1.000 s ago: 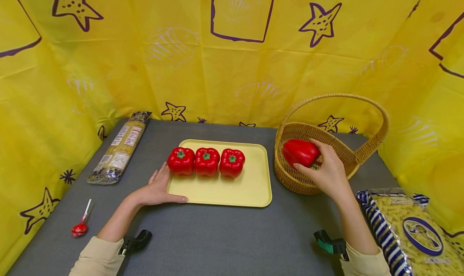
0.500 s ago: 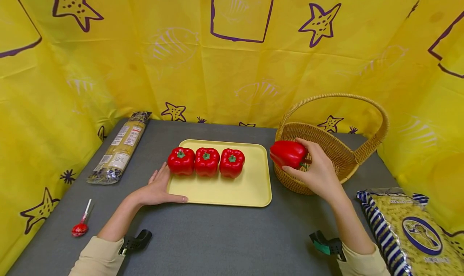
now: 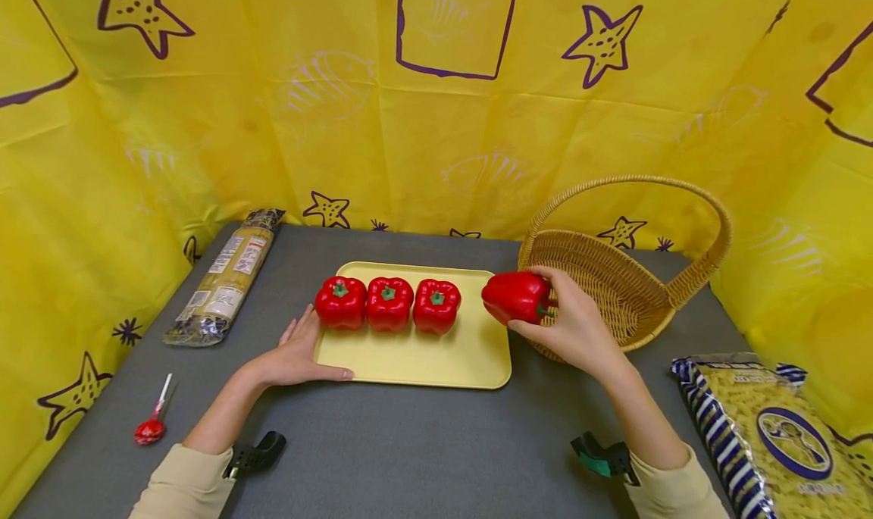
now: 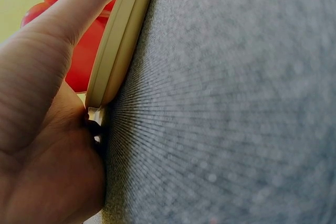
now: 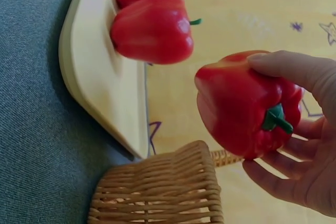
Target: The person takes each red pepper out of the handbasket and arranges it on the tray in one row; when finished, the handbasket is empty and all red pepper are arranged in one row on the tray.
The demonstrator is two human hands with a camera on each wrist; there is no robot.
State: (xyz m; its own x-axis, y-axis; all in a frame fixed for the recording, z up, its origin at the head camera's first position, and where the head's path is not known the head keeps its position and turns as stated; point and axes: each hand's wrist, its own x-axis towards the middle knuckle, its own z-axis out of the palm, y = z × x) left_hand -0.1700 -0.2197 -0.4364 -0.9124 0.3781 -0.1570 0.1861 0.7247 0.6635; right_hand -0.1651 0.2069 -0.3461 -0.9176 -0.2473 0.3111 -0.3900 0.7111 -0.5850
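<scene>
My right hand (image 3: 573, 322) grips a red bell pepper (image 3: 516, 297) by its stem end, above the gap between tray and basket. In the right wrist view the thumb and fingers are round this pepper (image 5: 236, 103), its green stem toward the palm. Three red bell peppers (image 3: 389, 305) stand in a row, stems up, on the left part of the yellow tray (image 3: 423, 364). Along the tray's left edge lies my left hand (image 3: 293, 356), thumb stretched along the front rim. In the left wrist view its thumb (image 4: 79, 9) touches the tray's rim (image 4: 118, 45).
A wicker basket (image 3: 624, 299) with a tall handle stands right of the tray. A pasta bag (image 3: 777, 436) lies at the right front, a spaghetti packet (image 3: 228, 284) at the back left, a red lollipop (image 3: 150, 430) at the left front. Yellow cloth (image 3: 436, 125) hangs behind.
The right hand has carried the pepper leftward out of the basket to the tray's right edge. The left hand and the three peppers on the tray have stayed put.
</scene>
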